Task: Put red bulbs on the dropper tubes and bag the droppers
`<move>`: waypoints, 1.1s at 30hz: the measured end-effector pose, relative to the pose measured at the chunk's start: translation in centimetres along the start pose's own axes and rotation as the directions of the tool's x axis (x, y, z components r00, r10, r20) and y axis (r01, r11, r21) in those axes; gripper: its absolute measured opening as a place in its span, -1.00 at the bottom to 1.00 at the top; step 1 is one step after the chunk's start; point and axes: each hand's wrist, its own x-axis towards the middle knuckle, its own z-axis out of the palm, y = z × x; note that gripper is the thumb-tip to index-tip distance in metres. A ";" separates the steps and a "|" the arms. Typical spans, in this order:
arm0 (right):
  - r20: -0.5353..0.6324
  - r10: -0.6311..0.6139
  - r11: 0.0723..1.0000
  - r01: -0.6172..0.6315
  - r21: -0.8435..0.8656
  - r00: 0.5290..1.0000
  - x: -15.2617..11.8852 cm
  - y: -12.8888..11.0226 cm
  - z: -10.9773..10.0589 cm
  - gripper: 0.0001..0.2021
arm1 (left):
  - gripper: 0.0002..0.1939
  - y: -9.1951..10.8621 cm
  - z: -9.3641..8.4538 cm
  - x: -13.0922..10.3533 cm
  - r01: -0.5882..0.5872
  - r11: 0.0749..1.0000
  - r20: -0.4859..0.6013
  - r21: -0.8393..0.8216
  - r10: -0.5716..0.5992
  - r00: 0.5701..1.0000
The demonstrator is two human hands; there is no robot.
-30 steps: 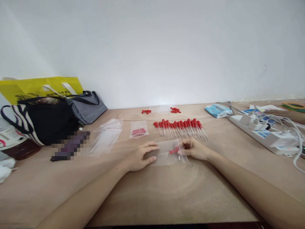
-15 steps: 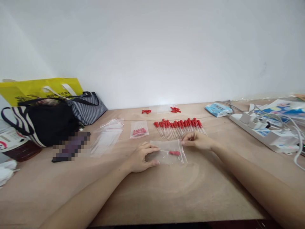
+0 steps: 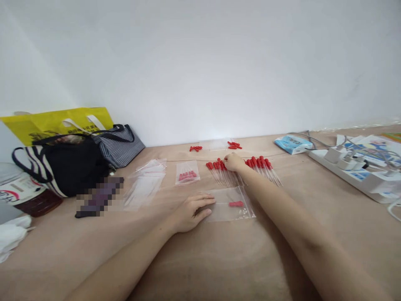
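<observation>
On the table lies a clear zip bag [image 3: 224, 212] with one red-bulbed dropper [image 3: 236, 204] inside. My left hand [image 3: 191, 212] rests on the bag's left end, fingers spread. Beyond the bag, my right hand [image 3: 234, 162] reaches into a row of red-bulbed droppers [image 3: 260, 163], its fingers pinched at a red bulb in the middle of the row. A filled zip bag [image 3: 187, 173] with several droppers lies left of the row. Farther left is a stack of flat clear bags [image 3: 145, 184].
Two small piles of red bulbs [image 3: 196, 148] [image 3: 234, 145] lie near the wall. On the left are a black bag [image 3: 72, 167], a striped bag [image 3: 119, 146] and a bottle [image 3: 34, 200]. A blue packet [image 3: 293, 144] and a power strip [image 3: 354, 175] stand right.
My right hand has let go of the zip bag's open end and moved forward and left to the dropper row. My left hand stays on the bag. The view has shifted slightly.
</observation>
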 end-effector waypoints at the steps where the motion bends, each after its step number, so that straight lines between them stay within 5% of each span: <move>1: 0.005 0.016 1.000 -0.016 0.009 1.000 0.2 0.0 0.0 -0.90 | -0.66 0.0 0.0 0.0 0.009 1.000 0.002 0.002 -0.009 1.000; 6: 0.003 0.045 0.992 -0.045 0.121 0.999 0.1 0.4 -2.2 -0.90 | -0.65 -0.1 0.2 0.0 0.046 0.999 -0.008 -0.015 -0.046 0.999; 11: -0.112 0.090 0.943 -0.048 0.328 0.990 -3.3 2.5 -6.1 -0.82 | -0.66 -0.1 0.3 0.1 0.052 0.998 -0.034 -0.039 -0.054 0.998; 14: -0.257 0.162 0.757 0.047 0.651 0.953 -6.5 4.8 -6.8 -0.73 | -0.68 -0.1 0.3 0.1 0.069 0.997 -0.053 -0.039 -0.071 0.996; 18: -0.286 0.260 0.634 0.060 0.771 0.922 -9.6 7.1 -5.7 -0.62 | -0.67 0.0 0.1 0.2 0.089 0.996 -0.042 -0.027 -0.090 0.995; 27: -0.076 0.367 0.330 -0.054 0.943 0.927 -11.5 5.4 -4.0 -0.68 | -0.65 -0.1 0.0 0.3 0.106 0.994 -0.003 -0.016 -0.106 0.994; 33: 0.170 0.226 0.187 -0.214 0.959 0.959 -13.2 3.9 -3.9 -0.68 | -0.58 0.4 -0.1 0.4 0.102 0.995 -0.014 0.009 -0.102 0.995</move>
